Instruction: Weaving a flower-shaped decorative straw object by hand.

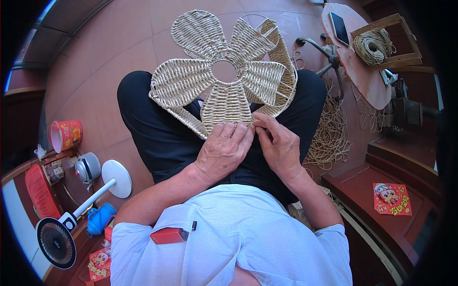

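A flower-shaped piece woven from pale straw cord (226,102) rests on my lap, with broad petals set around a round hole. Two of its petals, at the right, stop short at bare frame wires, and a woven side band (282,45) curves behind them. My left hand (224,150) lies over the lower petal's edge, fingers bent and gripping it. Beside it my right hand (279,143) pinches at the same edge with thumb and forefinger. Whatever fine strand sits between those fingertips is too small to make out.
Loose cord (329,138) lies heaped on the floor at right. Behind it, a pink board (350,52) carries a phone (339,28) and a coil of cord (373,46) in a wooden frame (398,59). At left stand a fan (56,242), a kettle (88,168) and a red bucket (66,135).
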Motion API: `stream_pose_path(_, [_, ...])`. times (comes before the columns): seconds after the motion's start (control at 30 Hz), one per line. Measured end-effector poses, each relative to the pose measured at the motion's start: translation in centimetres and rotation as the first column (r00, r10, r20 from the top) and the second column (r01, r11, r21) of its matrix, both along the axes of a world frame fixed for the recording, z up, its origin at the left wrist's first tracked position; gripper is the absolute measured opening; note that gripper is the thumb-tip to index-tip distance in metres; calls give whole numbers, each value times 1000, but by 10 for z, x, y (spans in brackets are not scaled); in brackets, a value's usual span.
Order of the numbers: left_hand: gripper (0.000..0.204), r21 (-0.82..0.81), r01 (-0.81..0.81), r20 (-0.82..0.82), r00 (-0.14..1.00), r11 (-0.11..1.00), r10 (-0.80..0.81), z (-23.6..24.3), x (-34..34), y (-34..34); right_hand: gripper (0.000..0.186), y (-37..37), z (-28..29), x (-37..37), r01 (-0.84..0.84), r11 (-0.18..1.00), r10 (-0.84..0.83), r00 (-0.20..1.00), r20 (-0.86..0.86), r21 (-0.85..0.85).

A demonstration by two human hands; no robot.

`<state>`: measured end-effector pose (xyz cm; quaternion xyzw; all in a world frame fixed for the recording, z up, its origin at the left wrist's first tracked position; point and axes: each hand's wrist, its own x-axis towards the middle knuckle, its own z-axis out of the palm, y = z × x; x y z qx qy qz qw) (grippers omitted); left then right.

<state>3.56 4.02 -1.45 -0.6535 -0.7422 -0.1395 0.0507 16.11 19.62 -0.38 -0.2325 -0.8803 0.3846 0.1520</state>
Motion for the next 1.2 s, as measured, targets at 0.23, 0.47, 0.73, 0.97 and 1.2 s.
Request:
stream_pose_path(0.23, [47,4,-5,42,999,1000,5,-4,-3,-3,41,14,12,-8,-94,994,102,981,163,-53])
stream_pose_path(0.47, [46,161,-75,319,948,984,20,-5,-10,-19,45,28,18,-20,-100,944,162,971,177,-315])
stream_pose_path(0.73, [48,116,-201,398,907,973,140,4,-8,-22,62,37,16,-30,95,675,177,942,286,-731])
stream_pose_path(0.97, [42,79,-236,450,875,968,177,5,-9,-12,62,36,10,-35,134,600,159,946,281,-789])
stream_pose_path(1.2, [35,66,-257,486,852,964,194,5,-9,-8,60,33,3,-35,143,581,145,951,275,-801])
